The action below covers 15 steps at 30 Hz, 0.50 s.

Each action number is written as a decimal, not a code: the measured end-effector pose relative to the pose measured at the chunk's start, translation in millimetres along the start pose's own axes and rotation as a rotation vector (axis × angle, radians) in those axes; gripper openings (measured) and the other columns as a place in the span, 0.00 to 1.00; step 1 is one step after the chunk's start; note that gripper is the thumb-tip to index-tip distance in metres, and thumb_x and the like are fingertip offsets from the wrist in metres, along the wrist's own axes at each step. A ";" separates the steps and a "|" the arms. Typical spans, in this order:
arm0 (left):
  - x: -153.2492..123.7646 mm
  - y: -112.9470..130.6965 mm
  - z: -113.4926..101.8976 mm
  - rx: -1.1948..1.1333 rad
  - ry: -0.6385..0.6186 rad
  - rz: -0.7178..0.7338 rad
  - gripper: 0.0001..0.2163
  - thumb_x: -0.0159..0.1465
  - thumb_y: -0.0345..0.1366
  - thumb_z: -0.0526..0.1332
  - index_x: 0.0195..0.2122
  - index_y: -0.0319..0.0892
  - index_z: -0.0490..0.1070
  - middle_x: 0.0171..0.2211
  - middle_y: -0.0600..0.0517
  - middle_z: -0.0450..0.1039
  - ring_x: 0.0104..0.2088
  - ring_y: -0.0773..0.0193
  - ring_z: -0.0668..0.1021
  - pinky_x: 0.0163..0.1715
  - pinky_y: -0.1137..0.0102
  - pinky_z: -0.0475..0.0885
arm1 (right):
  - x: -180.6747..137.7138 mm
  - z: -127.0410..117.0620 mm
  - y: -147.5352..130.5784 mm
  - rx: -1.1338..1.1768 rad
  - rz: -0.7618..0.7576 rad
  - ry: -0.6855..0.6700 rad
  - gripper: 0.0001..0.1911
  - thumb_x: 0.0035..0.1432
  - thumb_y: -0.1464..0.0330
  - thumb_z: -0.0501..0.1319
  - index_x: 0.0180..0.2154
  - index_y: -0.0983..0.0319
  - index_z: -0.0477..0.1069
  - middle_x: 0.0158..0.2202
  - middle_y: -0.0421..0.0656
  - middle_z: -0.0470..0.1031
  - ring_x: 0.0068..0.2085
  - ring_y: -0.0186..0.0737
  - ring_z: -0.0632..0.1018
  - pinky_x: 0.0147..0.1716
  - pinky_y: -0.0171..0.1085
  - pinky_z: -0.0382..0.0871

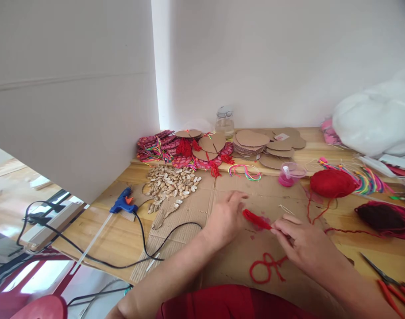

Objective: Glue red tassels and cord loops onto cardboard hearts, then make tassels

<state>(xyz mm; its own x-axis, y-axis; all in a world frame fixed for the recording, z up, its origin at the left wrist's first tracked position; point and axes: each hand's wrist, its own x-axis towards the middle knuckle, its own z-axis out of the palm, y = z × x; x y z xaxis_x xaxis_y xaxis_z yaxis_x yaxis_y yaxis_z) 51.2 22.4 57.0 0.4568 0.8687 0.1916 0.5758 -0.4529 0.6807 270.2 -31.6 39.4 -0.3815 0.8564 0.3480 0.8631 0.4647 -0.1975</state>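
A small red yarn tassel lies between my two hands over the cardboard sheet. My left hand rests knuckles up with its fingers curled on the tassel's left end. My right hand pinches the tassel's right end between thumb and fingers. A loose loop of red yarn lies on the cardboard just in front of my hands. A ball of red yarn sits to the right, with a strand trailing toward my right hand.
A blue glue gun with black cord lies at left beside a pile of pale seeds. Cardboard hearts, finished red pieces, a jar, dark yarn, red-handled scissors and a white bag surround the work area.
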 end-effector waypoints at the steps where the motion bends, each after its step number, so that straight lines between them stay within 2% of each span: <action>1: -3.8 3.8 2.9 -0.195 -0.022 0.065 0.15 0.72 0.32 0.50 0.57 0.43 0.68 0.55 0.45 0.74 0.54 0.60 0.76 0.55 0.65 0.69 | 0.0 1.6 -4.1 -0.009 -0.025 0.002 0.13 0.66 0.71 0.52 0.29 0.58 0.69 0.28 0.43 0.72 0.27 0.42 0.77 0.26 0.41 0.68; 3: -10.3 9.5 9.3 -0.506 -0.149 0.137 0.18 0.70 0.37 0.58 0.60 0.44 0.67 0.55 0.46 0.75 0.52 0.61 0.78 0.52 0.68 0.72 | 0.1 2.6 -12.7 0.006 -0.087 0.021 0.11 0.64 0.73 0.51 0.33 0.58 0.71 0.32 0.45 0.76 0.31 0.43 0.79 0.29 0.40 0.71; 5: -13.1 11.0 14.1 -0.603 -0.270 0.142 0.22 0.66 0.39 0.64 0.61 0.44 0.68 0.54 0.46 0.76 0.51 0.59 0.79 0.51 0.68 0.72 | -0.1 1.4 -19.1 0.023 -0.130 0.045 0.11 0.62 0.74 0.52 0.35 0.59 0.71 0.35 0.47 0.78 0.33 0.43 0.80 0.30 0.39 0.72; 6: -12.9 10.2 15.4 -0.594 -0.306 0.137 0.22 0.65 0.39 0.65 0.60 0.43 0.70 0.53 0.47 0.77 0.50 0.59 0.79 0.51 0.68 0.72 | -0.4 0.6 -20.9 0.019 -0.142 0.055 0.11 0.62 0.74 0.52 0.35 0.58 0.71 0.34 0.47 0.77 0.32 0.42 0.79 0.29 0.39 0.72; 9: -9.4 4.9 15.9 -0.488 -0.379 0.083 0.12 0.66 0.38 0.65 0.49 0.42 0.78 0.43 0.50 0.82 0.45 0.60 0.81 0.47 0.70 0.72 | -1.5 -0.2 -22.0 -0.034 -0.150 0.056 0.11 0.62 0.74 0.52 0.32 0.57 0.70 0.31 0.44 0.76 0.29 0.41 0.78 0.26 0.38 0.69; 11: -7.2 1.5 15.5 -0.410 -0.411 0.035 0.08 0.66 0.37 0.65 0.43 0.42 0.80 0.40 0.51 0.82 0.42 0.61 0.81 0.44 0.72 0.71 | -2.0 0.9 -21.1 -0.073 -0.171 0.047 0.12 0.65 0.74 0.52 0.31 0.57 0.69 0.29 0.43 0.74 0.29 0.40 0.77 0.26 0.37 0.69; 15: -5.9 -1.2 17.1 -0.313 -0.404 0.043 0.09 0.68 0.33 0.61 0.44 0.45 0.80 0.43 0.53 0.82 0.44 0.63 0.81 0.45 0.73 0.71 | -1.9 3.7 -20.5 -0.114 -0.236 0.091 0.15 0.66 0.76 0.49 0.31 0.58 0.69 0.28 0.42 0.74 0.30 0.40 0.78 0.30 0.38 0.69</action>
<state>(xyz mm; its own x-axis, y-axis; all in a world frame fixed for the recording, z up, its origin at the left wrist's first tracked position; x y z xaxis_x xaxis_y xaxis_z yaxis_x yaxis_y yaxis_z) 59.4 14.4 43.0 0.7365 0.6760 -0.0224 0.3482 -0.3506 0.8694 252.0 -41.9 39.4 -0.5495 0.7015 0.4538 0.7877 0.6160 0.0015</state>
